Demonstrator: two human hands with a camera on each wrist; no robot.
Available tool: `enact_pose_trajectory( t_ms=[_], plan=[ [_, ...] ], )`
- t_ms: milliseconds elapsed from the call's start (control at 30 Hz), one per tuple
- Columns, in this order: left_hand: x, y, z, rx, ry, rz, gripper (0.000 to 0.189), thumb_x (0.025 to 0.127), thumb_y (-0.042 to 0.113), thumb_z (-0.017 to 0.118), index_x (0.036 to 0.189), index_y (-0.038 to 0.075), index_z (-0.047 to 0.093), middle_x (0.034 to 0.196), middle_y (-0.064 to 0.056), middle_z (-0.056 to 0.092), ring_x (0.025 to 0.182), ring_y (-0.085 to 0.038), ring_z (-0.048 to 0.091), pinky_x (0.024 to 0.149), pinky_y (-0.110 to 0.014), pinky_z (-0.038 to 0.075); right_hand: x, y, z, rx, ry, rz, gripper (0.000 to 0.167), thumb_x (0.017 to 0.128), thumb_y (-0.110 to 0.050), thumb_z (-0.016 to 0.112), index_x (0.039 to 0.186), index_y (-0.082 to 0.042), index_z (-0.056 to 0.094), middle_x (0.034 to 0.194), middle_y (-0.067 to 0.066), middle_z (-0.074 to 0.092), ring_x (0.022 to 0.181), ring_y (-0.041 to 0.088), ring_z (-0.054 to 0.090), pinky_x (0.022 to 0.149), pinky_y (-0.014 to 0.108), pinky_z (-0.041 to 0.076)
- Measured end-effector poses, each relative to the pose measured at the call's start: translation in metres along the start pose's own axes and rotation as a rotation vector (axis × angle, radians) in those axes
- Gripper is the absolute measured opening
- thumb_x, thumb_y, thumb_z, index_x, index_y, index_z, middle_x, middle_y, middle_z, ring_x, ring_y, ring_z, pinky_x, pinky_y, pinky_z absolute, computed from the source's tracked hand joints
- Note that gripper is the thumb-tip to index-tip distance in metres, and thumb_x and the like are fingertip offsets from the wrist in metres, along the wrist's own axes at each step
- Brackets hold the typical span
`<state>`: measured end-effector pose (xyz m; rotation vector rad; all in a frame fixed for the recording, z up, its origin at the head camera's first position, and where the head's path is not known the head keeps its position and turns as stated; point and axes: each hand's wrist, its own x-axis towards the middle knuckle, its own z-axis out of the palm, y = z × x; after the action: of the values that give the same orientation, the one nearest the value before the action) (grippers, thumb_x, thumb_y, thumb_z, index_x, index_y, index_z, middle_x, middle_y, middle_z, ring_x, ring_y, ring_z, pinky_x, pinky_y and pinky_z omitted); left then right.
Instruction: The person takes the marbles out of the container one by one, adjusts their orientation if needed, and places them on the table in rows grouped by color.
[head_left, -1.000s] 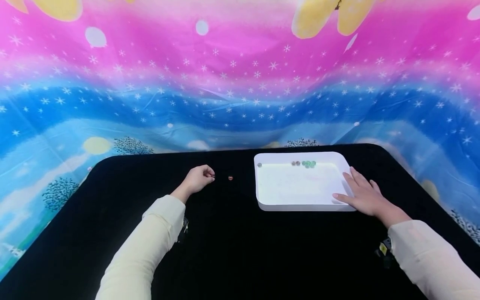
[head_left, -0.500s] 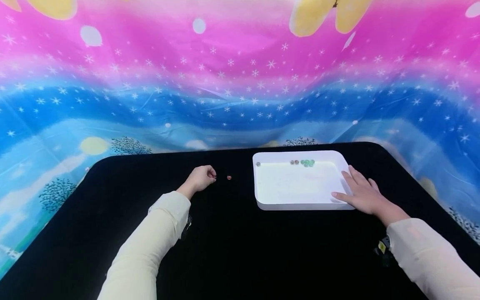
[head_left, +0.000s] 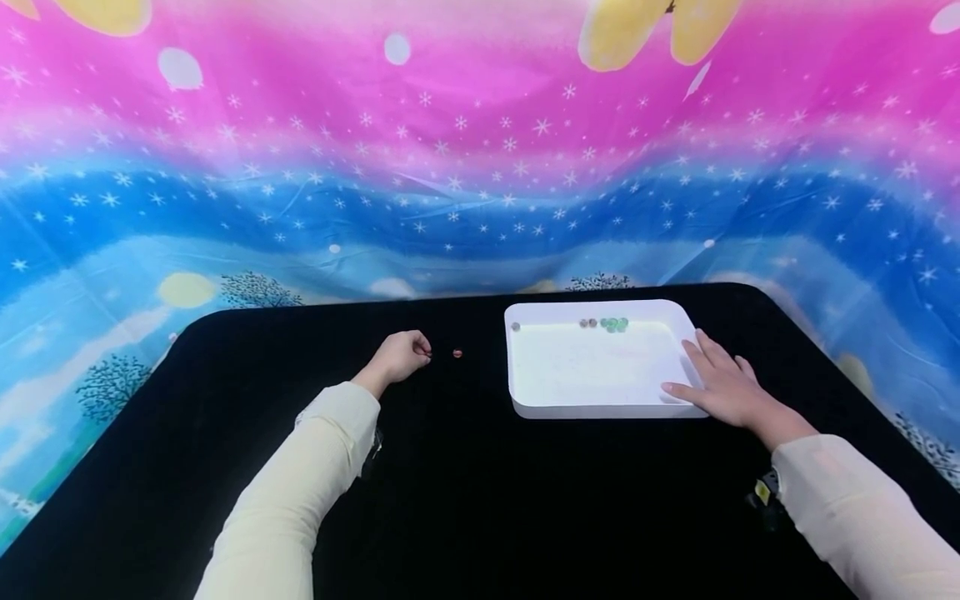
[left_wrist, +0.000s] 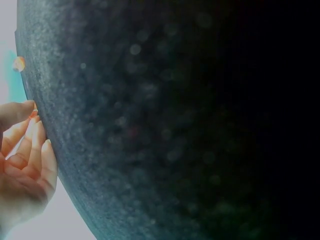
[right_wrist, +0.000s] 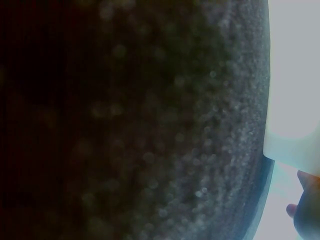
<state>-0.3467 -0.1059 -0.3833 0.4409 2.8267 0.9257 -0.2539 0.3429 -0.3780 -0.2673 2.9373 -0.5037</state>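
In the head view my left hand (head_left: 399,356) is low over the black table, thumb and fingertips together around a small marble, mostly hidden by the fingers. The left wrist view gives a glimpse of orange between the thumb and fingers of that hand (left_wrist: 27,155). A reddish-orange marble (head_left: 457,353) lies on the cloth just right of those fingertips. My right hand (head_left: 723,385), fingers spread and fairly straight, rests on the right rim of a white tray (head_left: 600,412). Along the tray's far wall sit several green marbles (head_left: 615,325), two brownish marbles (head_left: 588,323) and, at the far left corner, a greyish one (head_left: 515,327).
A black cloth (head_left: 525,500) covers the table, whose rounded far edge meets a pink and blue printed curtain (head_left: 450,167). Small dark devices are strapped at both wrists, such as the right wrist camera (head_left: 765,496).
My left hand and sleeve have shifted slightly right, toward the loose marble, with the fingers still pinched. The right hand stays on the tray. The head view has tilted a little.
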Motion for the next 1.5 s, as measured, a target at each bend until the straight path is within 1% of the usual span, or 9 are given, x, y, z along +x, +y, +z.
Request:
enact_pose_trajectory(
  t_ms=[300, 533, 700, 867, 1033, 1200, 1367, 1500],
  plan=[
    [0.0, -0.002, -0.003, -0.02, 0.0, 0.022, 0.011, 0.078, -0.002, 0.054, 0.089, -0.001, 0.056, 0.084, -0.009, 0.059, 0.079, -0.021, 0.055, 0.069, -0.031, 0.044, 0.001, 0.0, 0.0, 0.004, -0.005, 0.008, 0.092, 0.08, -0.06, 0.041, 0.136, 0.005, 0.005, 0.138, 0.025, -0.012, 0.123, 0.043, -0.006, 0.087, 0.064, -0.004],
    [-0.003, 0.0, -0.007, -0.05, -0.006, -0.009, 0.015, 0.081, 0.001, 0.052, 0.096, 0.0, 0.056, 0.089, -0.011, 0.057, 0.083, -0.022, 0.054, 0.069, -0.032, 0.044, 0.0, -0.001, -0.001, 0.012, -0.015, 0.005, 0.091, 0.081, -0.058, 0.041, 0.136, 0.005, 0.004, 0.138, 0.025, -0.012, 0.123, 0.043, -0.006, 0.087, 0.064, -0.004],
    [-0.006, 0.004, -0.013, -0.06, -0.005, 0.001, 0.018, 0.084, 0.004, 0.05, 0.101, 0.0, 0.055, 0.093, -0.012, 0.056, 0.086, -0.023, 0.053, 0.071, -0.033, 0.043, 0.0, 0.0, -0.001, 0.004, -0.012, 0.002, 0.092, 0.081, -0.059, 0.04, 0.135, 0.005, 0.004, 0.138, 0.025, -0.012, 0.123, 0.043, -0.006, 0.087, 0.064, -0.004],
    [-0.008, 0.009, -0.015, -0.126, -0.001, 0.015, 0.02, 0.086, 0.005, 0.049, 0.104, -0.001, 0.054, 0.093, -0.01, 0.056, 0.087, -0.022, 0.053, 0.072, -0.034, 0.043, 0.001, 0.0, -0.001, -0.001, -0.013, 0.003, 0.091, 0.081, -0.059, 0.04, 0.135, 0.006, 0.005, 0.138, 0.026, -0.012, 0.123, 0.043, -0.006, 0.087, 0.064, -0.004],
    [-0.006, 0.012, -0.013, -0.208, 0.01, 0.022, 0.022, 0.085, 0.007, 0.052, 0.106, -0.002, 0.054, 0.092, -0.01, 0.056, 0.084, -0.023, 0.055, 0.069, -0.033, 0.043, 0.001, -0.001, -0.001, -0.011, -0.009, 0.007, 0.091, 0.081, -0.058, 0.041, 0.135, 0.005, 0.005, 0.138, 0.026, -0.011, 0.123, 0.044, -0.005, 0.087, 0.064, -0.003],
    [-0.005, 0.022, -0.009, -0.259, 0.008, 0.037, 0.024, 0.085, 0.01, 0.055, 0.106, -0.001, 0.054, 0.092, -0.009, 0.055, 0.081, -0.024, 0.055, 0.065, -0.031, 0.044, 0.0, -0.002, -0.001, -0.002, -0.014, 0.008, 0.09, 0.082, -0.057, 0.041, 0.135, 0.005, 0.005, 0.138, 0.026, -0.011, 0.123, 0.044, -0.005, 0.087, 0.064, -0.003],
    [-0.004, 0.036, -0.004, -0.278, -0.011, 0.067, 0.024, 0.085, 0.011, 0.055, 0.106, 0.001, 0.054, 0.093, -0.007, 0.054, 0.083, -0.021, 0.053, 0.066, -0.031, 0.043, 0.001, -0.002, -0.001, 0.004, -0.018, 0.01, 0.09, 0.082, -0.057, 0.041, 0.136, 0.005, 0.004, 0.138, 0.025, -0.012, 0.123, 0.044, -0.005, 0.087, 0.064, -0.004],
    [-0.002, 0.046, 0.0, -0.321, -0.028, 0.082, 0.023, 0.085, 0.01, 0.055, 0.106, 0.0, 0.054, 0.091, -0.008, 0.054, 0.084, -0.026, 0.055, 0.07, -0.037, 0.044, 0.0, -0.003, -0.001, 0.001, -0.011, 0.012, 0.09, 0.082, -0.057, 0.041, 0.136, 0.005, 0.005, 0.138, 0.025, -0.012, 0.123, 0.044, -0.005, 0.087, 0.064, -0.004]
  ],
)
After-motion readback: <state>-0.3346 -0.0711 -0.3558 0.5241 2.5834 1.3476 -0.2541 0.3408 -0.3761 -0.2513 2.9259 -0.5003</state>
